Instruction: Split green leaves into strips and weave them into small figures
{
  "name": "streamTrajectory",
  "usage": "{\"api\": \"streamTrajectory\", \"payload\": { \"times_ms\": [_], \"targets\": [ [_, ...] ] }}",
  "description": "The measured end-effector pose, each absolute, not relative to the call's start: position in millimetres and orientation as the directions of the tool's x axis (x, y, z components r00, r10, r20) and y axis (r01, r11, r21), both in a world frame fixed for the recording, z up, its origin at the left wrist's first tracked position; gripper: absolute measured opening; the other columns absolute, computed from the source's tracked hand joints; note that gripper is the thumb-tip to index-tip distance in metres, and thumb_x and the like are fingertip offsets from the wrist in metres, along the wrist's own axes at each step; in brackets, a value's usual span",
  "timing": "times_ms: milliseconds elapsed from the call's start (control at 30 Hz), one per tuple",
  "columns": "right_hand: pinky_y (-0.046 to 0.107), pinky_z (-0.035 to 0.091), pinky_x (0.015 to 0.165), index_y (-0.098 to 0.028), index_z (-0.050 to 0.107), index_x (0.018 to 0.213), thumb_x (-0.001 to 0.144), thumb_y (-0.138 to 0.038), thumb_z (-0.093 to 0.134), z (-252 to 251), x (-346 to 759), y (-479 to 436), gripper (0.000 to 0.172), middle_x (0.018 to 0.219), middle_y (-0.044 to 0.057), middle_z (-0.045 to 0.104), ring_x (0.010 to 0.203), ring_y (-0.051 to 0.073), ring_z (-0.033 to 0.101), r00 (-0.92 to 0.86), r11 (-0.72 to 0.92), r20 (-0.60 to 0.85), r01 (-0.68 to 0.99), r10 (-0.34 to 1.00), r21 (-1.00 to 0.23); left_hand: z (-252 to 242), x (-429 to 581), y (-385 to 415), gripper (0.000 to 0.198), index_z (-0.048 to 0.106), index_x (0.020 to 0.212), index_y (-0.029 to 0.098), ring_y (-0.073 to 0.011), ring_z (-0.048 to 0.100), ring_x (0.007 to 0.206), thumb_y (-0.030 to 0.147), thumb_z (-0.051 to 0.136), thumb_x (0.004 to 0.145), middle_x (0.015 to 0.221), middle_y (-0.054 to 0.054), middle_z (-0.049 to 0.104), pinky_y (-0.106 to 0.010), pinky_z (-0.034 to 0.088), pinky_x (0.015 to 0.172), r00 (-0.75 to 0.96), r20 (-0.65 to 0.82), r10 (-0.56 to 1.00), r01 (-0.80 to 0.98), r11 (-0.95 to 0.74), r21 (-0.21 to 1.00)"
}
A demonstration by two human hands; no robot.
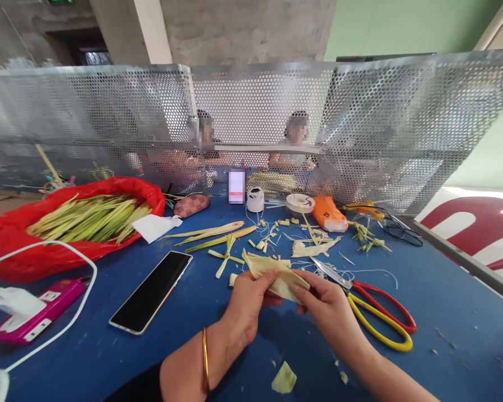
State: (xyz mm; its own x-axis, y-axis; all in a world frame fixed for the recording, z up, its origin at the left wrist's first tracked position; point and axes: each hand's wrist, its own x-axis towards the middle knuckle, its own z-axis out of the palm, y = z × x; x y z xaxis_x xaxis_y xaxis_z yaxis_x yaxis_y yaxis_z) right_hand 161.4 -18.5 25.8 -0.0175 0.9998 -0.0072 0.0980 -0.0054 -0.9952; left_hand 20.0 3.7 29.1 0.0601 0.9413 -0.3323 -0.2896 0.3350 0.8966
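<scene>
A pale, flattened piece of husk or leaf (283, 277) is stretched between my two hands above the blue table. My left hand (249, 298) pinches its left part, thumb on top. At its right end, my right hand (324, 296) grips it between thumb and fingers. Scissors (373, 310) with one red and one yellow handle lie just right of my right hand, blades partly behind it. Beyond my hands rests a knotted green leaf figure (227, 255), along with long leaf strips (212, 231) and small cut bits. A loose leaf scrap (284, 378) lies near me.
On the left are a red bag (8, 245) of leaf strips, a purple power strip (52, 307) with a white cable, and a black phone (151, 293). Thread (255, 201), tape (299, 204) and an orange packet (329, 213) stand before a perforated metal screen (251, 92); people sit behind it.
</scene>
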Motion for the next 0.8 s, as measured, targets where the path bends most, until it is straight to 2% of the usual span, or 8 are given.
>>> {"api": "streamTrajectory", "payload": {
  "times_ms": [100, 200, 333, 433, 633, 700, 800],
  "targets": [
    [0.025, 0.046, 0.054, -0.023, 0.075, 0.100, 0.077, -0.035, 0.062, 28, 163, -19, 0.029, 0.077, 0.002, 0.065, 0.057, 0.013, 0.051, -0.007, 0.112, 0.112, 0.118, 0.994, -0.987, 36, 13, 9, 0.016, 0.070, 0.089, 0.010, -0.0139, 0.062, 0.056, 0.020, 0.064, 0.079, 0.076, -0.008, 0.072, -0.023, 0.052, 0.051, 0.117, -0.335, 0.935, -0.292, 0.354, 0.888],
    [0.027, 0.046, 0.059, -0.027, 0.076, 0.103, 0.079, -0.030, 0.060, 30, 165, -20, 0.029, 0.073, 0.001, 0.063, 0.058, 0.013, 0.052, -0.024, 0.180, 0.179, 0.065, 0.984, -0.981, 46, 3, 15, 0.018, 0.069, 0.095, 0.010, -0.0147, 0.065, 0.062, 0.015, 0.056, 0.084, 0.080, -0.010, 0.072, -0.024, 0.055, 0.054, 0.258, -0.277, 0.926, -0.318, 0.352, 0.880],
    [0.027, 0.046, 0.062, -0.027, 0.078, 0.095, 0.080, -0.025, 0.059, 32, 165, -21, 0.024, 0.068, 0.000, 0.062, 0.059, 0.013, 0.054, -0.031, 0.209, 0.213, -0.098, 0.977, -0.973, 57, -10, 21, 0.020, 0.068, 0.094, 0.011, -0.0161, 0.068, 0.064, 0.010, 0.050, 0.086, 0.080, -0.009, 0.072, -0.026, 0.057, 0.059, 0.365, -0.290, 0.885, -0.321, 0.412, 0.853],
    [0.026, 0.045, 0.060, -0.026, 0.079, 0.087, 0.079, -0.022, 0.059, 32, 164, -22, 0.022, 0.066, 0.001, 0.062, 0.060, 0.014, 0.055, -0.042, 0.203, 0.210, -0.144, 0.977, -0.969, 59, -14, 23, 0.019, 0.068, 0.093, 0.011, -0.0159, 0.069, 0.062, 0.009, 0.050, 0.086, 0.081, -0.010, 0.073, -0.025, 0.057, 0.057, 0.383, -0.296, 0.875, -0.320, 0.427, 0.846],
    [0.027, 0.048, 0.064, -0.027, 0.078, 0.089, 0.082, -0.022, 0.058, 28, 163, -23, 0.022, 0.070, 0.002, 0.063, 0.065, 0.015, 0.059, -0.062, 0.304, 0.305, -0.030, 0.950, -0.952, 50, -8, 22, 0.015, 0.069, 0.085, 0.010, -0.0121, 0.065, 0.056, 0.017, 0.056, 0.085, 0.075, -0.009, 0.072, -0.018, 0.052, 0.049, 0.244, -0.375, 0.894, -0.367, 0.443, 0.818],
    [0.027, 0.050, 0.063, -0.027, 0.077, 0.092, 0.084, -0.023, 0.058, 25, 161, -24, 0.022, 0.075, 0.003, 0.064, 0.067, 0.016, 0.060, -0.052, 0.366, 0.364, 0.028, 0.930, -0.930, 48, -4, 20, 0.015, 0.069, 0.082, 0.011, -0.0115, 0.064, 0.053, 0.019, 0.058, 0.084, 0.070, -0.007, 0.070, -0.018, 0.052, 0.048, 0.205, -0.371, 0.906, -0.387, 0.423, 0.819],
    [0.027, 0.051, 0.060, -0.027, 0.075, 0.101, 0.085, -0.025, 0.059, 21, 160, -25, 0.023, 0.082, 0.004, 0.066, 0.064, 0.015, 0.059, -0.006, 0.375, 0.378, 0.142, 0.926, -0.916, 46, 0, 16, 0.011, 0.070, 0.081, 0.011, -0.0118, 0.064, 0.054, 0.019, 0.062, 0.080, 0.069, -0.006, 0.070, -0.019, 0.052, 0.051, 0.217, -0.335, 0.917, -0.380, 0.396, 0.836]
  ]
}}
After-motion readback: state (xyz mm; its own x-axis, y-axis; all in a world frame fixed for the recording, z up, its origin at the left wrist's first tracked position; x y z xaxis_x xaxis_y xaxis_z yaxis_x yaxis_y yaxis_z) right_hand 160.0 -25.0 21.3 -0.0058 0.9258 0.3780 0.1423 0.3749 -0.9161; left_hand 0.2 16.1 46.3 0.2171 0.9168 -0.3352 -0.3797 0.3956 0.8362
